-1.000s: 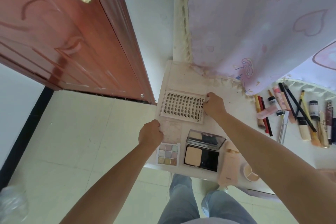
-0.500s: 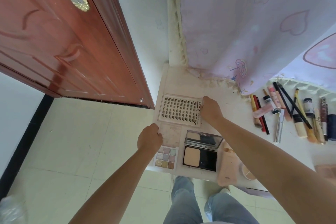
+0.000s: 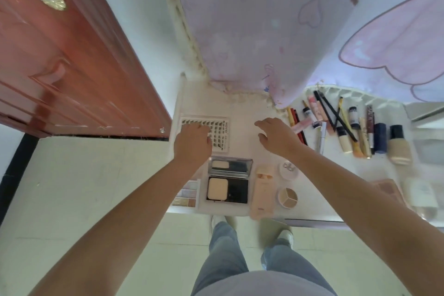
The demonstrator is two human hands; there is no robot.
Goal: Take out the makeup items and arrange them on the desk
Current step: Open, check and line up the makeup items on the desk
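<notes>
Left hand [image 3: 192, 143]: lies on the near left part of the white rectangular false-lash tray [image 3: 217, 136], fingers bent down onto its surface; whether they grip it or only press on it cannot be told. The tray lies flat at the far left corner of the white worktop [image 3: 242, 108].

Right hand [image 3: 278, 136]: fingers loosely spread and apart, holding nothing, poised over bare worktop just right of the tray; contact with the surface cannot be confirmed.

Near side of the left hand: an open black powder compact with mirror lid [image 3: 228, 180], flat, and beside it a pastel eyeshadow palette [image 3: 187, 195] at the worktop's edge.

Near side of the right hand: a peach rectangular case [image 3: 263, 193] and two small round pots [image 3: 288, 197].

Right of the right hand: a row of pencils, tubes and bottles [image 3: 346, 127] laid side by side.
</notes>
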